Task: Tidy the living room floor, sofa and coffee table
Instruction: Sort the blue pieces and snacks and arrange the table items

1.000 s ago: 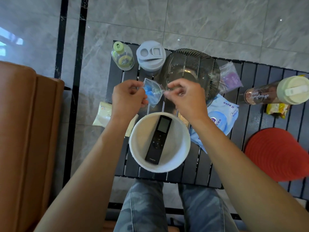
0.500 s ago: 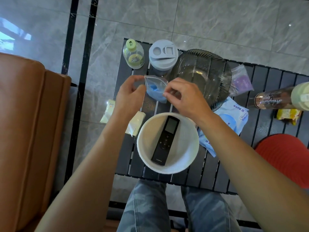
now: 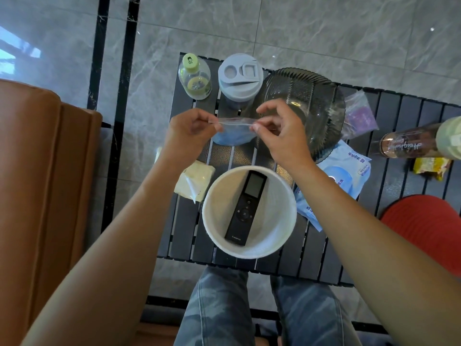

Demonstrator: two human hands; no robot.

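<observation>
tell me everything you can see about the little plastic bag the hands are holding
The plastic bag is small, clear and soft, with something blue gathered in its lower part. Its top edge is stretched into a level strip between the hands: the left hand pinches one end, the right hand the other. It hangs over the dark slatted table, beside the glass bowl and beyond the white basket. Whether its bottom touches the table cannot be told.

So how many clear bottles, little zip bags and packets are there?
Clear bottles: 2, green-capped and one on its side
Zip bags: 2, blue-filled, purple
Packets: 3, cream, blue, yellow
Total: 7
</observation>
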